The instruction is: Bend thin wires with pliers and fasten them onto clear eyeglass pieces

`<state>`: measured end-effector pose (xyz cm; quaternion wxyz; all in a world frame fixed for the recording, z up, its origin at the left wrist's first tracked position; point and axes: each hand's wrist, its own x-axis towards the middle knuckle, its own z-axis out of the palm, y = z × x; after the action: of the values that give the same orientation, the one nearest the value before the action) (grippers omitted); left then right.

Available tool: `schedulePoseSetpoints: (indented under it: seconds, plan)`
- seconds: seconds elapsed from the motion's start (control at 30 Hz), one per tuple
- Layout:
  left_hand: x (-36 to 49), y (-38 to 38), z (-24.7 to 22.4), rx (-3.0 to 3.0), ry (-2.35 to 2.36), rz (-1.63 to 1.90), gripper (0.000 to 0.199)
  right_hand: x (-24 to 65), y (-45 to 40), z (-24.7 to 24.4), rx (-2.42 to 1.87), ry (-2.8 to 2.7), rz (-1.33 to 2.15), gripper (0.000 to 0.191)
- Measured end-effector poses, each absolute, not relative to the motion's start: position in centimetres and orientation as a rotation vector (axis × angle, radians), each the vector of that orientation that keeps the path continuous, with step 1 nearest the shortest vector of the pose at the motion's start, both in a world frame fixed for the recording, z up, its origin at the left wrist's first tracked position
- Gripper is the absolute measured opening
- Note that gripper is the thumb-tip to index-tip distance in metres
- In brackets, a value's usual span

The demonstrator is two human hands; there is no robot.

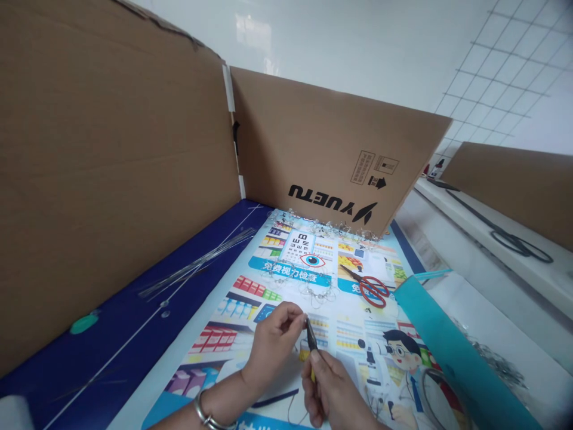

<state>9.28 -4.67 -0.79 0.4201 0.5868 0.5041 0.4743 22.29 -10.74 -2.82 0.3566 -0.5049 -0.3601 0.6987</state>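
Pliers (311,341) with black steel nose and yellow grip, long axis nearly upright, nose pointing forward and up, just beside the left hand (272,346). Right hand (330,391) with fingers closed firmly around the grip. Left fingertips (296,312) pinched together close to the nose, anything between them too small to tell, above a glossy printed poster (353,298).

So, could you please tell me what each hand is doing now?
Left hand: closed, pinching something too small to tell.
Right hand: closed on yellow-handled pliers.
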Motion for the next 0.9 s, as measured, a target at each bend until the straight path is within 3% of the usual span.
schedulePoseSetpoints:
  seconds: [0.43, 0.7, 0.9]
  plan:
    - [8.5, -4.3, 0.3, 1.560, 1.217, 1.157, 0.007, 23.2, -10.6, -0.3, -1.438, -1.106, 1.815, 0.044]
    - [7.5, -3.2, 0.8, 1.690, 1.084, 1.054, 0.007, 23.9, -10.3, 0.1, -1.562, -1.340, 1.684, 0.043]
    - [6.5, -2.3, 1.6, 1.671, 0.948, 0.916, 0.008, 25.3, -10.0, 0.3, -1.545, -1.834, 1.399, 0.037]
